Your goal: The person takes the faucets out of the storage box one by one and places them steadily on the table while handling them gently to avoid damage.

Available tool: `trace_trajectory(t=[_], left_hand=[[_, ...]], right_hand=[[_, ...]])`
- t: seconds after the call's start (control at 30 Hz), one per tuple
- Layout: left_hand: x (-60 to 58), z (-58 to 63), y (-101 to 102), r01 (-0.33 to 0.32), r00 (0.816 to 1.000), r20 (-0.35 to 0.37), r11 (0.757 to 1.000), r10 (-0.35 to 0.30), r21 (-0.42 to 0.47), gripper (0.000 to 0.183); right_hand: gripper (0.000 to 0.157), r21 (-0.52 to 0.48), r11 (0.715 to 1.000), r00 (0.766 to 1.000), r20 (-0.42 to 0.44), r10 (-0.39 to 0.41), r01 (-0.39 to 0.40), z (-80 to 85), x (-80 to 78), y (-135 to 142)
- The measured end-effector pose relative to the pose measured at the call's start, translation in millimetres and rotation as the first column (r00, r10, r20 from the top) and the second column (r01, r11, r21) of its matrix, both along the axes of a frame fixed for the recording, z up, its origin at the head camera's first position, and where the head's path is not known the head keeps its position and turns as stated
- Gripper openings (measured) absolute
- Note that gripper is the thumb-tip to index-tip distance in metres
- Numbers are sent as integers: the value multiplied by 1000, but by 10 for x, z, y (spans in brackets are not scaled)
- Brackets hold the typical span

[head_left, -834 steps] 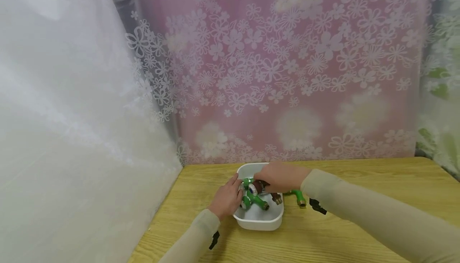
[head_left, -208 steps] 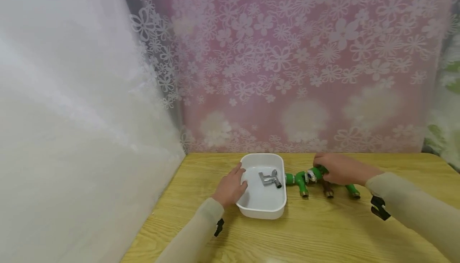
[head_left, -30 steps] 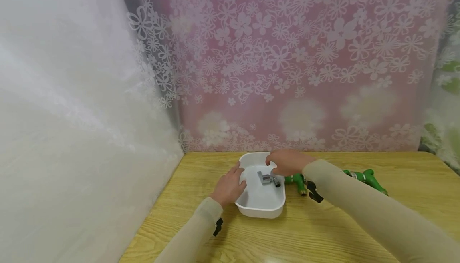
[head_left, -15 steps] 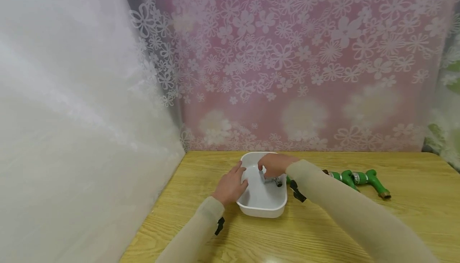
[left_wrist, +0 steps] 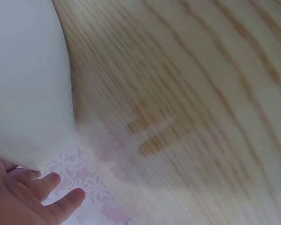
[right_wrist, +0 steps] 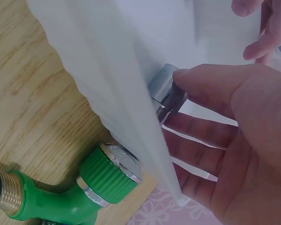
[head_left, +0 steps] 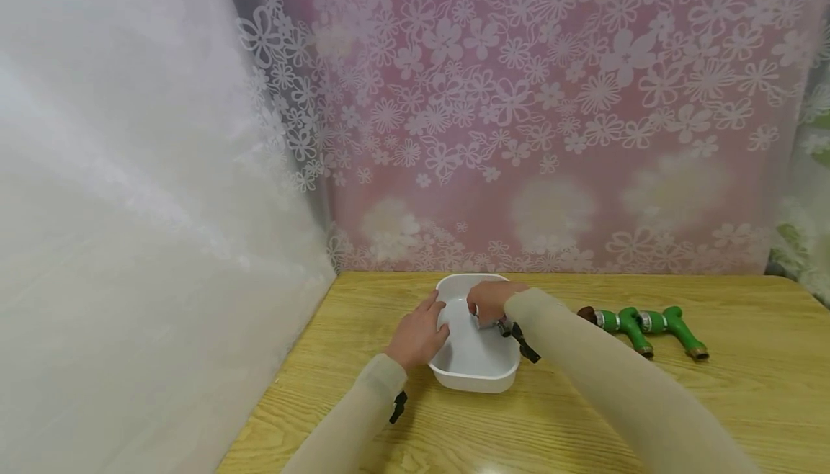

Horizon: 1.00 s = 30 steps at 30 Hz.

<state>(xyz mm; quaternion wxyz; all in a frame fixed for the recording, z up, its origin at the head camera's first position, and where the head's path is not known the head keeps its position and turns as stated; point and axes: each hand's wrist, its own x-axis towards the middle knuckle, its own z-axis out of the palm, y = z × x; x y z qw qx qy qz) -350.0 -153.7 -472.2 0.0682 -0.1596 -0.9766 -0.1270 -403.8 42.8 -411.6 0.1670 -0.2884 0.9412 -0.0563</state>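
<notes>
A white rectangular basin [head_left: 475,385] stands on the wooden table. Inside it my right hand [head_left: 491,300] pinches a small chrome tap [right_wrist: 162,83], thumb on one side and fingers on the other, as the right wrist view shows. In the head view the hand covers most of the tap. My left hand [head_left: 417,336] rests at the basin's left rim with its fingers extended. Outside the basin's right wall lies a green valve [right_wrist: 70,199] with a threaded brass end, hidden behind the right forearm in the head view.
Two more green valves [head_left: 677,330] lie in a row on the table [head_left: 765,387] to the right, beside a brown piece [head_left: 586,314] partly hidden by the right sleeve. A pink flowered curtain [head_left: 551,135] hangs behind, and white sheeting [head_left: 149,207] on the left.
The green and brown valves have gone from the basin to a row on the table at right. My right hand has moved from that row into the basin and taken hold of the tap.
</notes>
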Motion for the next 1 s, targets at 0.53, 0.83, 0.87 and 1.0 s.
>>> trace_trajectory(t=[0.53, 0.83, 0.87, 1.0], left_hand=[[-34, -19, 9, -5, 1000, -14, 1000, 5, -4, 47], [8, -3, 4, -9, 1000, 7, 1000, 9, -7, 47], [10, -3, 5, -10, 1000, 10, 1000, 10, -8, 48], [16, -2, 11, -10, 1000, 11, 1000, 10, -5, 48]], right_hand=[[31, 11, 1000, 998, 57, -8, 7, -53, -27, -2], [35, 36, 999, 997, 79, -24, 21, -91, -31, -16], [35, 42, 999, 997, 72, -28, 25, -99, -34, -16], [35, 56, 998, 999, 43, -16, 13, -155, -73, -4]])
